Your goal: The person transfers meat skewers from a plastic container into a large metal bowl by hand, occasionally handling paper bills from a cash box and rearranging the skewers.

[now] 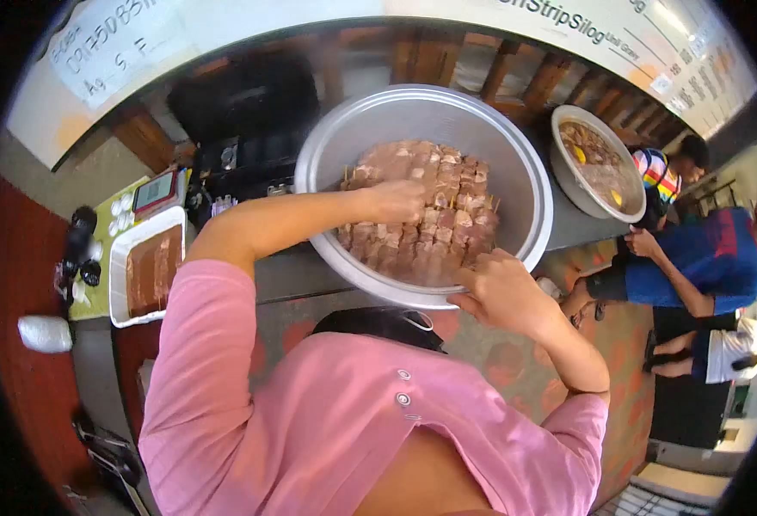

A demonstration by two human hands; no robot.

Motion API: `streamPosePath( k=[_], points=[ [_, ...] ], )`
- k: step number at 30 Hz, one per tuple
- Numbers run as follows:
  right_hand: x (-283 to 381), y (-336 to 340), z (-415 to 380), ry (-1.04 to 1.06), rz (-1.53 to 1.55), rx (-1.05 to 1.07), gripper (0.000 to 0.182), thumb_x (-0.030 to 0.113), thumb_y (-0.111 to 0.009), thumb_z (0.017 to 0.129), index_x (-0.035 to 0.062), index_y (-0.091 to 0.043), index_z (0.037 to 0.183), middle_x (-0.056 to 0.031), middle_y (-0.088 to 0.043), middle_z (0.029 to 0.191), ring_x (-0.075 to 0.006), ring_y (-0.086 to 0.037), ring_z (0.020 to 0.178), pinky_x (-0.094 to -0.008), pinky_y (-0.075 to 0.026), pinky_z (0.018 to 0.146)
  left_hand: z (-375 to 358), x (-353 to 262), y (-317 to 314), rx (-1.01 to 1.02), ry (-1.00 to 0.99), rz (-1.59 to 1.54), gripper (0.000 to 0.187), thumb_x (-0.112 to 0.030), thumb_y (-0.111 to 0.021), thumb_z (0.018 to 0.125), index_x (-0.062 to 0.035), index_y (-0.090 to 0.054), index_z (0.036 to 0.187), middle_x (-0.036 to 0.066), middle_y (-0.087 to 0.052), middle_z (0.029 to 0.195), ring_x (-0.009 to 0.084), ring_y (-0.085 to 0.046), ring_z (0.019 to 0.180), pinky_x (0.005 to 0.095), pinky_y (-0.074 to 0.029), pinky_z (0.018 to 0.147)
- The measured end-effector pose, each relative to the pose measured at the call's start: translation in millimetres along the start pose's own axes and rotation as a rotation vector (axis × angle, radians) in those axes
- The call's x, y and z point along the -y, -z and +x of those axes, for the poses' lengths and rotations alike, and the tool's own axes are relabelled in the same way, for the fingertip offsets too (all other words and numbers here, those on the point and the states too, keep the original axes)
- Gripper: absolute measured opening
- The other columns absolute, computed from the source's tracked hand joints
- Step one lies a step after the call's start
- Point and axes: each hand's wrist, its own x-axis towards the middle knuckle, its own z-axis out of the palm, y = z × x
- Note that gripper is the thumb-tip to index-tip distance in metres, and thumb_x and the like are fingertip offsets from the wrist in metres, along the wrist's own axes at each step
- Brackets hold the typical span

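Observation:
A large metal basin [325, 146] stands in front of me, with rows of raw meat skewers [460, 219] packed inside. The tips of a few sticks poke out at the sides of the rows. My left hand [398, 202] reaches over the basin's left side and rests on the meat in the middle. Its fingers look closed, but blur hides what is between them. At the near right rim, my right hand [503, 288] is closed around the basin's edge, its thumb on the outer side and its fingers bent inward beside the meat.
Right of the basin stands a second bowl [568, 168] of meat in liquid with yellow pieces. On the left is a white tub [119, 279] of brown liquid, near a phone or tablet [155, 191]. A person in a blue shirt [697, 267] and others are on the right.

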Motion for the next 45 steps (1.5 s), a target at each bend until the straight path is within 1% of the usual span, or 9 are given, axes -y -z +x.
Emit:
streamPosePath(
  k=[6, 8, 10, 13, 19, 27, 31, 35, 45],
  points=[
    [13, 19, 16, 0.115, 0.112, -0.210, 0.017, 0.020, -0.068, 0.077, 0.0047, -0.064, 0.084, -0.0087, -0.061, 0.071, -0.0309, -0.059, 0.072, -0.0405, -0.044, 0.071, -6, -2, -7, 0.124, 0.088, -0.124, 0.012, -0.017, -0.059, 0.069, -0.0074, -0.064, 0.064, 0.012, -0.063, 0.076, 0.0283, -0.060, 0.081, 0.0389, -0.049, 0.069],
    [20, 31, 29, 0.170, 0.120, -0.194, 0.017, 0.018, -0.069, 0.076, 0.0045, -0.064, 0.085, -0.0094, -0.061, 0.072, -0.0311, -0.058, 0.072, -0.0406, -0.044, 0.071, -10, -3, -6, -0.111, 0.106, -0.055, 0.012, -0.018, -0.058, 0.073, -0.0082, -0.065, 0.072, 0.012, -0.063, 0.082, 0.0275, -0.060, 0.084, 0.0400, -0.049, 0.072],
    [33, 49, 46, 0.212, 0.093, -0.174, 0.019, 0.017, -0.070, 0.074, 0.0035, -0.063, 0.085, -0.0122, -0.063, 0.074, -0.0311, -0.059, 0.074, -0.0413, -0.044, 0.071, -2, -21, 60, -0.470, 0.284, -0.056, 0.014, -0.020, -0.058, 0.074, -0.0090, -0.066, 0.077, 0.009, -0.063, 0.083, 0.0264, -0.058, 0.090, 0.0414, -0.048, 0.078],
    [54, 59, 79, 0.346, 0.026, -0.251, 0.021, 0.014, -0.071, 0.069, 0.0040, -0.065, 0.086, -0.0109, -0.061, 0.073, -0.0306, -0.060, 0.076, -0.0413, -0.047, 0.067, -43, -29, 107, -0.197, 0.576, 0.101, 0.016, -0.016, -0.056, 0.075, -0.0076, -0.065, 0.084, 0.005, -0.063, 0.098, 0.0221, -0.055, 0.099, 0.0411, -0.046, 0.083],
    [108, 68, 169, 0.643, 0.068, -0.197, 0.015, 0.009, -0.071, 0.067, 0.0034, -0.066, 0.079, -0.0104, -0.061, 0.082, -0.0314, -0.057, 0.085, -0.0401, -0.045, 0.073, -192, -104, 171, -0.642, 1.204, 0.318, 0.012, -0.016, -0.073, 0.063, -0.0142, -0.066, 0.074, -0.002, -0.062, 0.094, 0.0213, -0.053, 0.097, 0.0398, -0.039, 0.085],
    [244, -16, 343, 1.087, 0.238, -0.201, 0.009, 0.007, -0.072, 0.067, 0.0074, -0.070, 0.076, -0.0076, -0.055, 0.081, -0.0277, -0.051, 0.085, -0.0368, -0.043, 0.075, -382, -242, 201, 0.099, 2.085, 0.667, 0.013, -0.024, -0.070, 0.068, -0.0179, -0.074, 0.078, 0.007, -0.062, 0.107, 0.0295, -0.045, 0.112, 0.0514, -0.027, 0.097],
    [309, -100, 425, 1.226, 0.245, -0.316, 0.010, 0.018, -0.071, 0.069, 0.0127, -0.073, 0.078, -0.0071, -0.057, 0.084, -0.0281, -0.051, 0.089, -0.0413, -0.041, 0.079, -426, -265, 242, 0.154, 2.310, 0.307, 0.022, -0.030, -0.073, 0.068, -0.0178, -0.074, 0.086, 0.011, -0.062, 0.108, 0.0296, -0.047, 0.113, 0.0561, -0.028, 0.095],
    [355, -150, 457, 1.265, 0.226, -0.344, 0.010, 0.021, -0.070, 0.070, 0.0136, -0.073, 0.077, -0.0077, -0.057, 0.085, -0.0278, -0.050, 0.091, -0.0423, -0.040, 0.078, -448, -245, 236, 0.430, 2.355, 0.033, 0.034, -0.026, -0.073, 0.069, -0.0044, -0.071, 0.095, 0.015, -0.066, 0.103, 0.0318, -0.053, 0.113, 0.0539, -0.031, 0.094],
    [383, -188, 475, 1.360, 0.076, -0.246, 0.010, 0.013, -0.064, 0.070, 0.0078, -0.070, 0.075, -0.0091, -0.061, 0.086, -0.0270, -0.051, 0.087, -0.0411, -0.039, 0.075, -479, -233, 187, 0.574, 2.263, -0.092, 0.023, -0.022, -0.065, 0.073, -0.0118, -0.073, 0.093, 0.011, -0.067, 0.103, 0.0300, -0.050, 0.115, 0.0547, -0.022, 0.098]
  ],
)
